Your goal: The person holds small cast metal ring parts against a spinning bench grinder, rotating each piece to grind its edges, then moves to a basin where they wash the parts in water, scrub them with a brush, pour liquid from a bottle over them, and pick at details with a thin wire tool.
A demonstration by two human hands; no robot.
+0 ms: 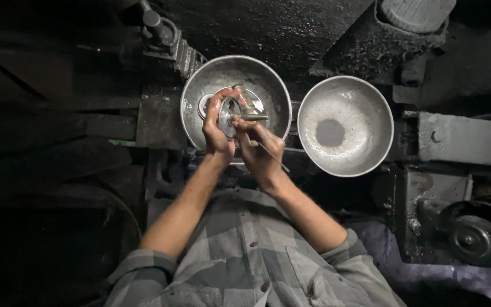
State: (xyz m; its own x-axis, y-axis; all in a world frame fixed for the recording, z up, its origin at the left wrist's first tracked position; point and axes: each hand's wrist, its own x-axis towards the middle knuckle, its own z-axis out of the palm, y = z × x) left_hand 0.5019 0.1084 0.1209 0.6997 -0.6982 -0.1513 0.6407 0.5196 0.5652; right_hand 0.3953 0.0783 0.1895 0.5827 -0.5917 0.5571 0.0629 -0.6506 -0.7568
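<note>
Hands meet over the left bowl (200, 85), close together, fingers nearly touching. Left hand (216, 128) clamps a small round metal disc (228, 116) by its edge, thumb on one side and fingers curled over the top; the disc stands nearly on edge, its flat face turned toward the right hand. Right hand (259, 150) pinches a thin metal rod (255, 118) between thumb and fingertips. The rod's long axis runs roughly level, left to right, with the inner end pointing at the disc's centre and apparently touching it; exact contact cannot be told. A second thin wire or rod (273, 156) slants down from the right hand toward the wrist side.

Left bowl is shiny, wet-looking metal with a few small bright parts lying in its bottom under the hands. Right bowl (365, 102), same kind, sits just beside it, with a dark patch in its middle. Both rest on a dark, greasy machine bench (279, 28). Pulley wheel (475, 236) at the lower right corner. Plaid shirt sleeves (143, 267) rolled to the elbows.
</note>
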